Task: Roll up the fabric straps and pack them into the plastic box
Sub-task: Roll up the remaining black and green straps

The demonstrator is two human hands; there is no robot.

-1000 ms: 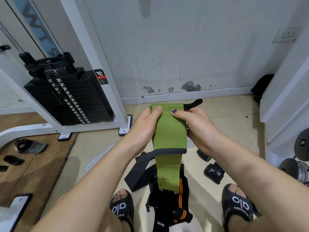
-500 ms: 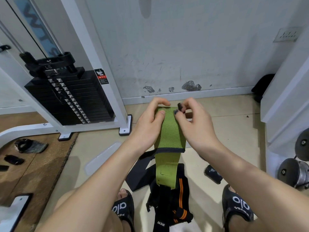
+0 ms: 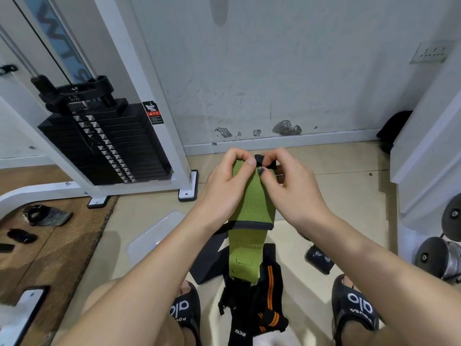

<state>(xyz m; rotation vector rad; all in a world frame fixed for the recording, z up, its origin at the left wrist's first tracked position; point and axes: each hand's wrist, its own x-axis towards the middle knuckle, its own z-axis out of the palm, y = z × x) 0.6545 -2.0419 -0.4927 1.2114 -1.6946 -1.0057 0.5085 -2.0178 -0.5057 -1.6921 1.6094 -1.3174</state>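
In the head view, the left hand and right hand both pinch the top end of the green woven fabric strap, held above the floor. Its lower end hangs over a pile of black and orange fabric straps on the floor, with the clear plastic box lying just left.

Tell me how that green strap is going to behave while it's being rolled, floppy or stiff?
Probably floppy: the green strap hangs limp below where the left hand and right hand pinch its top edge. It looks light, since fingertips alone hold it up. The woven surface likely grips rather than slips, though a loose roll may spring open.
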